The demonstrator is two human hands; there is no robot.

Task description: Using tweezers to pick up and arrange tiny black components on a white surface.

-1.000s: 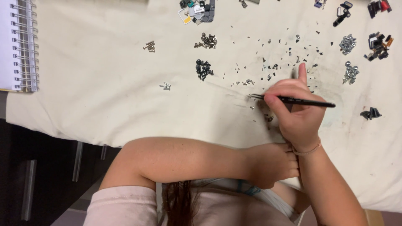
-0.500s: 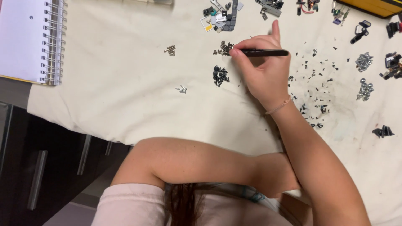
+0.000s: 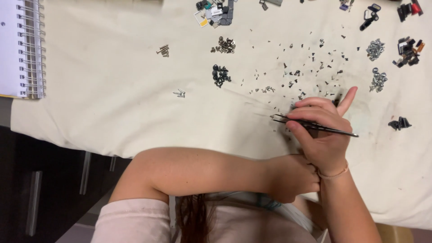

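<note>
On the cloth, right of centre: my right hand (image 3: pixel 321 135) sits low over the cream cloth (image 3: pixel 112 103), wrist cocked, little finger sticking up.
Grip: thumb and fingers pinched on the black tweezers (image 3: pixel 315 127), held almost level, tips pointing left, just above the cloth.
Left arm: folded across my body at the table's near edge; my left hand (image 3: pixel 292 177) tucks against the right wrist, and I cannot tell whether it is closed.
Around the tips: scattered tiny screws (image 3: pixel 297 72) lie just beyond my fingers; nothing blocks the tips.
Further off: a dark screw pile (image 3: pixel 220 75), a brown screw pile (image 3: pixel 223 45), silver screw heaps (image 3: pixel 374 49) at right, black clips (image 3: pixel 399 123) beside the hand.
Far left: a spiral notebook (image 3: pixel 20 49) overlaps the cloth edge.
Containers: none I can make out, everything lies loose.
</note>
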